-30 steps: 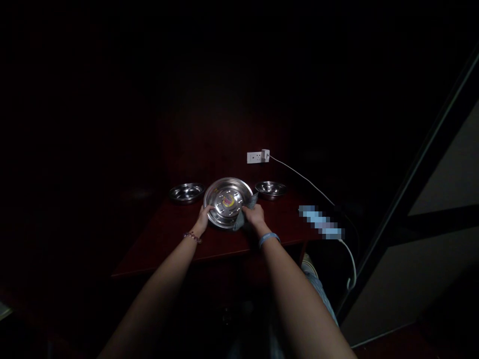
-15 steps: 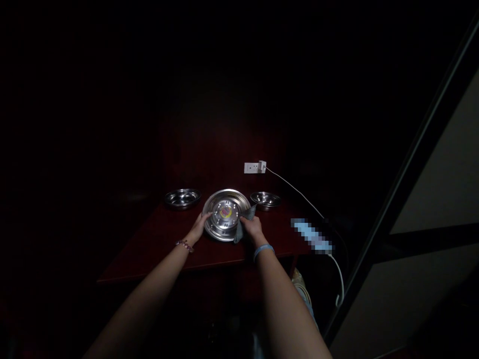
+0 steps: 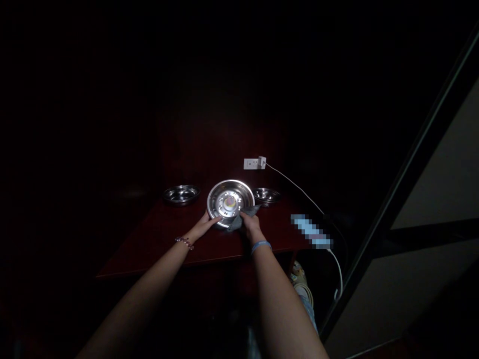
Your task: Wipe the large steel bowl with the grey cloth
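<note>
A shiny metal basin point(image 3: 229, 192) with a coloured sticker on its bottom is held tilted above the table, its inside facing me. My left hand point(image 3: 204, 225) grips its lower left rim, the thumb over the edge. A grey cloth point(image 3: 239, 219) is pinched in my right hand point(image 3: 251, 225) and lies against the basin's lower right side. Fingers behind the basin and cloth are hidden. Two more metal bowls rest on the table, one bowl point(image 3: 181, 195) to the left and another bowl point(image 3: 267, 195) to the right, partly covered by the basin.
The dark red table point(image 3: 149, 249) stands against a wall with a white socket point(image 3: 250, 163) and plugged charger point(image 3: 262, 162). A white cable point(image 3: 295, 187) runs down to a blurred blue device point(image 3: 312, 232) at the right. Below the table's right end is a bundle point(image 3: 299, 279).
The basin has risen slightly, shifted right and turned, now overlapping the right bowl. My right hand has carried the cloth down along its rim. My left hand has moved a little right.
</note>
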Available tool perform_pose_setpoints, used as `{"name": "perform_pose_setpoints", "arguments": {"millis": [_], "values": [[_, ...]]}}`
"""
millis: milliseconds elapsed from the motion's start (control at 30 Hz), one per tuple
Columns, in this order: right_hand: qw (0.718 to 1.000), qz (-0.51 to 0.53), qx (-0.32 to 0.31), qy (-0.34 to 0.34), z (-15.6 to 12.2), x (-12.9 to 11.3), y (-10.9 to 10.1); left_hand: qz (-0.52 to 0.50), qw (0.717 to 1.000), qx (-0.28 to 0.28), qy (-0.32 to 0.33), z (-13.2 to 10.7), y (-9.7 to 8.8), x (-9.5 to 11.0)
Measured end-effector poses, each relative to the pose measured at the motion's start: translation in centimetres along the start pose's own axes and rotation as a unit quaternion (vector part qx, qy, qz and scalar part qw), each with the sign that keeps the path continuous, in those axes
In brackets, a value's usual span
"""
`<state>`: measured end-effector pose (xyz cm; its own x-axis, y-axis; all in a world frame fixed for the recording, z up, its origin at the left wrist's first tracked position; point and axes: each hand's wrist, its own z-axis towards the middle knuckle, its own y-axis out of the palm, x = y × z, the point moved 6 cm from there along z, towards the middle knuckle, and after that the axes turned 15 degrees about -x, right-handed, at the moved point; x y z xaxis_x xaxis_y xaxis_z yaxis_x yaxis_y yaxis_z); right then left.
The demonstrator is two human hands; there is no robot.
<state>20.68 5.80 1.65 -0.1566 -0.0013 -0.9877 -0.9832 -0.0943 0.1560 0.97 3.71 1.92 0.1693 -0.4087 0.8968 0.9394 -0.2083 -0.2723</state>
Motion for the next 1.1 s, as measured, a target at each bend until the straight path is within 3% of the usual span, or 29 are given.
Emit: {"name": "perform_pose_setpoints", "arguments": {"millis": [100,233,467,633,800,967,1100], "values": [[0.996,0.049,0.007,0.071,-0.7,0.5,0.2,0.004,1.000,0.002,-0.008,0.2,-0.1,-0.8],[0.993,0.054,-0.007,0.100,-1.3,0.4,-0.1,0.000,1.000,0.005,-0.017,0.6,-0.4,-1.6],[0.995,0.048,-0.026,0.087,-1.2,0.3,-0.8,-0.046,0.997,0.051,-0.039,0.6,-1.5,-2.1],[0.996,0.047,-0.014,0.074,-1.3,-0.1,-0.7,-0.051,0.997,0.056,-0.020,0.3,-1.5,-0.9],[0.995,0.084,0.012,0.054,-1.7,-0.5,-0.4,-0.018,0.998,0.031,0.052,0.3,-1.2,0.6],[0.988,0.122,0.053,0.084,-2.2,-0.5,-0.4,-0.038,0.997,-0.056,0.028,0.6,0.0,-0.4],[0.986,0.130,0.052,0.093,-2.2,-0.4,-0.3,-0.034,0.998,-0.053,0.018,0.7,0.2,-1.1]]}}
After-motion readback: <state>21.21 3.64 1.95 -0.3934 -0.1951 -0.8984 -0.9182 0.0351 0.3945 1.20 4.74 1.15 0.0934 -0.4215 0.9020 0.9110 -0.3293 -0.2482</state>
